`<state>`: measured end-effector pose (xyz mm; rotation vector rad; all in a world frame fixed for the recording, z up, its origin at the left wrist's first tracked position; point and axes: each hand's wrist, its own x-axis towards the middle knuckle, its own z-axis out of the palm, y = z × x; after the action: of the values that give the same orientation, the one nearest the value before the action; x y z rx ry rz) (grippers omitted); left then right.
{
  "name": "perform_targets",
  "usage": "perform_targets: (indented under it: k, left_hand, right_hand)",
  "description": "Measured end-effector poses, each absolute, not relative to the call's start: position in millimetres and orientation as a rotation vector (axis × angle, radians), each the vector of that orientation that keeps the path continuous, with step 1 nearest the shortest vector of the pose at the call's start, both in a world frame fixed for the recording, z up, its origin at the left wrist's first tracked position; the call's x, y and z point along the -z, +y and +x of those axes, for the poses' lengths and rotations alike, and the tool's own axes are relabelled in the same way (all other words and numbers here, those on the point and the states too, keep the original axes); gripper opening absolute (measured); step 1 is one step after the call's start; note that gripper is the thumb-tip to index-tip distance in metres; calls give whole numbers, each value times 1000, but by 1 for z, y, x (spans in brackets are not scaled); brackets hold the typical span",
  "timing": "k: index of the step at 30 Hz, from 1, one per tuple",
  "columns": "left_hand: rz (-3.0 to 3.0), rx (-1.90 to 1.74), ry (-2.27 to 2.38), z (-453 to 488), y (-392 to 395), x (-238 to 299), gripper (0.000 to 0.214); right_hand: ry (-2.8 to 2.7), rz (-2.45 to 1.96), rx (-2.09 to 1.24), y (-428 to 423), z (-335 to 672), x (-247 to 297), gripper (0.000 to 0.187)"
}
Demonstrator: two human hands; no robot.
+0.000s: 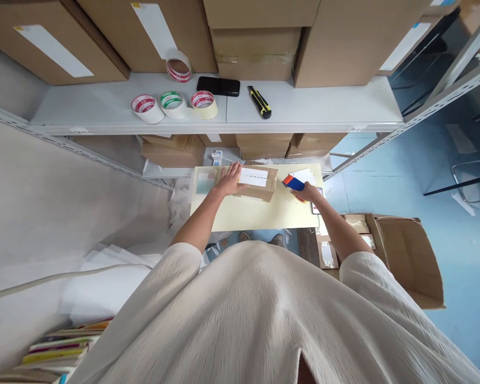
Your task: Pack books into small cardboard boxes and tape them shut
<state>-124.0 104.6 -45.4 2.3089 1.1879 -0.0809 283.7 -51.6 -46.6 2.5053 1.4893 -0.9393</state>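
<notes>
On the pale yellow tabletop point(260, 216) lies a small brown cardboard box point(271, 184) with a white label on its upper face. My left hand point(229, 180) rests on the left end of this box, fingers stretched out and pressing flat. To the right of the box, my right hand point(310, 192) grips a blue tape dispenser point(295, 183) with an orange front edge, held apart from the box. White paper point(304, 174) lies behind the dispenser. A phone point(317, 205) is partly hidden under my right wrist.
Tape rolls point(147, 109), a black phone point(218, 86) and a yellow-black utility knife point(260, 102) lie on the grey shelf point(324, 109) ahead, before large cartons point(260, 53). An open carton point(410, 256) stands on the floor at right. Papers point(104, 282) are at left.
</notes>
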Motion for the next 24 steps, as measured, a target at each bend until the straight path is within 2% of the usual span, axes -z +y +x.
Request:
perform_targets:
  k: [3,7,11,19,21,24]
  left_hand:
    - [2223,-22,1247,-118,102,48,87]
    - [2148,-165,1306,-113,96,52,74]
    - [2114,-269,1312,-112,93,56,72]
    - [2008,-453,1311,-120,89,57,77]
    - [1975,-442,1352,-122,86,54,83]
    - [1919,-391,1411,-125,82,50,90]
  right_hand:
    - [1305,2596,1055,-64,277,57,61]
    - [1332,2637,952,-80,255,69,57]
    - [1323,2684,886,-92,238,82,59]
    - [1254,2646,820,-98,218,78,43]
    - [1294,2740,858,-90,212,67,48]
    - [1476,2912,1105,-69,199,46,63]
